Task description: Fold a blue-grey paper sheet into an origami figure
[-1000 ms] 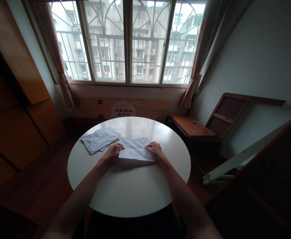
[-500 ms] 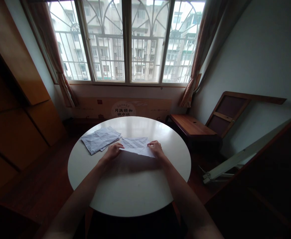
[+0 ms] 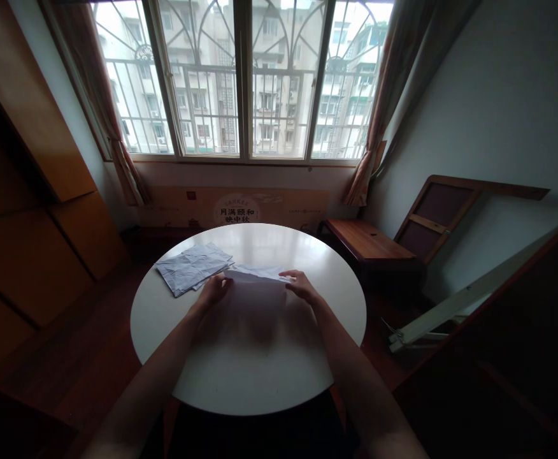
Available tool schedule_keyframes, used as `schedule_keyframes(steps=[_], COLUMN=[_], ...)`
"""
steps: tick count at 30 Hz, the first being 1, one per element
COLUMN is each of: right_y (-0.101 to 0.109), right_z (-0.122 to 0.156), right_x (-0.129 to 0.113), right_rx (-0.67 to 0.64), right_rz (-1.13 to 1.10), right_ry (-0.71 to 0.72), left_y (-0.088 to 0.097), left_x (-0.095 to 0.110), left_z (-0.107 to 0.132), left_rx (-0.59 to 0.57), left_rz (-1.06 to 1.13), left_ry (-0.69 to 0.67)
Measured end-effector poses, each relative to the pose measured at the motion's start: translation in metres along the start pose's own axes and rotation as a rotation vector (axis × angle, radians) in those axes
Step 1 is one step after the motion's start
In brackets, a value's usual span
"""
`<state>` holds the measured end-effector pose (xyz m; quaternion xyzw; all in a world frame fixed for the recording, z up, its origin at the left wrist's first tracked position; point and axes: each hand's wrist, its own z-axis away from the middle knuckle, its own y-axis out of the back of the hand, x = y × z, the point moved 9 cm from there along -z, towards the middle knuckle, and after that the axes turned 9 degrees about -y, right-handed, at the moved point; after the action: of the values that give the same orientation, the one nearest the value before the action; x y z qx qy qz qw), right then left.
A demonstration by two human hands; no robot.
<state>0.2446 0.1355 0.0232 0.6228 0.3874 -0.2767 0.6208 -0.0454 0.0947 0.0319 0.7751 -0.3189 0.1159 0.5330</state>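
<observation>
the left hand (image 3: 216, 290) pinches the left edge of a sheet of paper (image 3: 258, 278); the right hand (image 3: 302, 285) is at its right edge, fingers loosely bent, and whether it grips i cannot tell; the sheet is over the far half of the round white table (image 3: 255, 376), near edge raised; a stack of creased papers (image 3: 190, 268) lies just left; a wooden bench (image 3: 367, 241) stands far right.
</observation>
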Motion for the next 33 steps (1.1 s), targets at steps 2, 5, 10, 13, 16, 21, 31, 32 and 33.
schedule_keyframes(steps=[2, 5, 10, 13, 16, 21, 31, 32, 33], right_y=[-0.005, -0.006, -0.004, -0.004, -0.003, 0.005, 0.011, 0.011, 0.011], right_z=[0.004, 0.008, 0.006, 0.004, 0.002, 0.005, 0.015, 0.015, 0.015], right_x=[-0.007, -0.009, -0.006, -0.003, -0.002, 0.003, 0.003, 0.003, 0.003], right_rx=[-0.027, -0.017, 0.009, 0.014, 0.043, 0.154, 0.210, 0.208, 0.207], right_rz=[0.178, 0.340, 0.352, 0.314, 0.318, 0.459, 0.466, 0.469, 0.473], right_ry=[0.039, 0.005, -0.068, -0.095, -0.118, -0.230, -0.295, -0.300, -0.306], left_y=[-0.001, -0.002, 0.002, 0.004, 0.003, 0.000, 0.004, 0.004, 0.004], left_x=[0.002, 0.008, 0.011, 0.008, 0.005, 0.004, 0.013, 0.013, 0.013], left_z=[0.000, 0.001, 0.002, 0.001, 0.000, 0.001, 0.004, 0.004, 0.004], left_rx=[-0.020, -0.061, -0.050, -0.037, -0.035, -0.017, -0.043, -0.049, -0.054], left_rz=[-0.017, -0.045, -0.137, -0.119, -0.114, -0.133, -0.199, -0.203, -0.206], left_ry=[-0.002, -0.021, -0.008, 0.021, 0.069, 0.105, 0.138, 0.144, 0.150])
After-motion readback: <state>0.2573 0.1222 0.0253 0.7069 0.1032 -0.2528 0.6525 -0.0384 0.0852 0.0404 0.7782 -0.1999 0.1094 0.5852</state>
